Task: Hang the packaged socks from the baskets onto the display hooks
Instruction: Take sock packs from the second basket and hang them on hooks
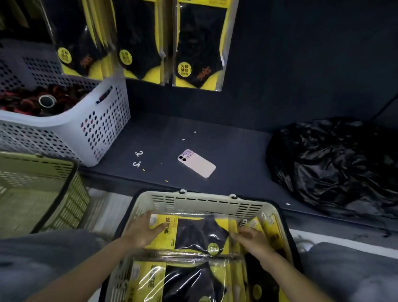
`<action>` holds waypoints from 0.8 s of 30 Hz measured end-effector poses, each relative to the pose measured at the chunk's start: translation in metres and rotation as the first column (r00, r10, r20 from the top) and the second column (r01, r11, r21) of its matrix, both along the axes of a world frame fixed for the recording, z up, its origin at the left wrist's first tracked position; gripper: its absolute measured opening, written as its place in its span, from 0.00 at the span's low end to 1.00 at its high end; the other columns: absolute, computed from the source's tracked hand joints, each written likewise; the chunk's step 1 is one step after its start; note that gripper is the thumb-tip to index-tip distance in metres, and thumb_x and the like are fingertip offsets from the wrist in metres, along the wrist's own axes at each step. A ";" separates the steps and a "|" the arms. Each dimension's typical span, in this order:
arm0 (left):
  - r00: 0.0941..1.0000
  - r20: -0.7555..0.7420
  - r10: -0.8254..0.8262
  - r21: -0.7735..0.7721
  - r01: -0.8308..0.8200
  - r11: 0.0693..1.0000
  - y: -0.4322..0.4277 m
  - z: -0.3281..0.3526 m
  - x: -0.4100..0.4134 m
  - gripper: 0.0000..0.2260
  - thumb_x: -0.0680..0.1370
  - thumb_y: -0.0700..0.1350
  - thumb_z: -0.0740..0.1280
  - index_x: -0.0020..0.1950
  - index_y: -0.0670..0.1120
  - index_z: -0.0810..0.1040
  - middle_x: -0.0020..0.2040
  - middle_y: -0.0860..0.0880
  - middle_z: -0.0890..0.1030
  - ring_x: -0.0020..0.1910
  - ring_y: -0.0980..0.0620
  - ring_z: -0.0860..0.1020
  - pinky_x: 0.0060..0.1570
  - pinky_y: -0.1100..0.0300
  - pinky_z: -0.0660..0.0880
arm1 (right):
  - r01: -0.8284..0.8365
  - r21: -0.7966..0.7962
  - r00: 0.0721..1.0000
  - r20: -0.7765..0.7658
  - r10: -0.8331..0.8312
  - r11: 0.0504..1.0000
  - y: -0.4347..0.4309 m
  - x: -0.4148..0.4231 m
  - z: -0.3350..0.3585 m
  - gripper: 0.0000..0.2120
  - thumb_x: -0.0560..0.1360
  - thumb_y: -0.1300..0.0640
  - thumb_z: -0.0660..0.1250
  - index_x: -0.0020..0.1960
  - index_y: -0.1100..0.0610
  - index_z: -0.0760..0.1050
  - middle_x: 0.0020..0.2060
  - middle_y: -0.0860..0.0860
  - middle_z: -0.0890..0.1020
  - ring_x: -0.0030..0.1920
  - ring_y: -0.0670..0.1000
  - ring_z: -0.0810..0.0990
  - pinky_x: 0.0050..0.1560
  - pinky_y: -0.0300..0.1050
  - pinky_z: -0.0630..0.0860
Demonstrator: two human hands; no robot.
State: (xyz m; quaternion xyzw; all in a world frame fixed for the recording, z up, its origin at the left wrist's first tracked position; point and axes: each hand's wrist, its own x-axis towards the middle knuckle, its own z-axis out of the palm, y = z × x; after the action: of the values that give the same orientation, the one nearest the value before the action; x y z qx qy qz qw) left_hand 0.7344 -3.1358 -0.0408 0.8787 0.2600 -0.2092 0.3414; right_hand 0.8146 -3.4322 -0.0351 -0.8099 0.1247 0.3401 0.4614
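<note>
Inside the cream basket point(205, 200) of sock packs point(187, 285), the left hand point(144, 230) and right hand point(251, 241) curl fingers round opposite ends of the top pack point(199, 233)

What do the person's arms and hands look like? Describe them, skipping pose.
The left forearm and right forearm are bare, with no sleeves in view. The left hand and right hand wear no gloves. No watch, bracelet or ring shows, though motion blur hides fine detail.
</note>
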 end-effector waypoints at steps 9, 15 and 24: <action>0.955 -0.259 0.141 -0.066 -0.163 0.984 -0.005 -0.018 -0.013 0.28 0.80 0.57 0.58 0.68 0.34 0.68 0.68 0.38 0.72 0.59 0.46 0.75 0.57 0.60 0.69 | -0.088 -0.057 0.995 0.051 0.091 0.994 0.020 -0.001 -0.006 0.27 0.74 0.52 0.71 0.68 0.62 0.69 0.65 0.56 0.74 0.62 0.53 0.74 0.57 0.42 0.69; 0.963 -0.229 0.139 -0.098 -0.165 0.981 -0.017 -0.018 -0.016 0.23 0.82 0.55 0.54 0.67 0.39 0.71 0.64 0.41 0.76 0.52 0.50 0.73 0.49 0.62 0.66 | 0.010 0.054 0.997 -0.077 -0.006 0.998 0.024 0.003 -0.015 0.24 0.74 0.51 0.71 0.65 0.62 0.71 0.61 0.57 0.78 0.57 0.55 0.77 0.52 0.46 0.74; 0.911 -0.046 0.410 -0.259 -0.407 0.876 -0.038 0.008 -0.003 0.24 0.80 0.54 0.61 0.68 0.38 0.70 0.63 0.40 0.77 0.61 0.43 0.75 0.58 0.55 0.71 | 0.118 0.397 0.963 -0.268 -0.008 0.910 0.011 0.021 0.014 0.37 0.55 0.53 0.81 0.61 0.62 0.76 0.52 0.58 0.84 0.52 0.57 0.83 0.50 0.51 0.80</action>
State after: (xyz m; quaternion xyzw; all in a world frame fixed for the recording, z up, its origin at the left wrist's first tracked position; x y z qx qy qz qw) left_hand 0.7316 -3.1740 -0.0331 0.7517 0.4078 -0.1607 0.4927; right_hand 0.8360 -3.4215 -0.0213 -0.6391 0.1366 0.4467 0.6110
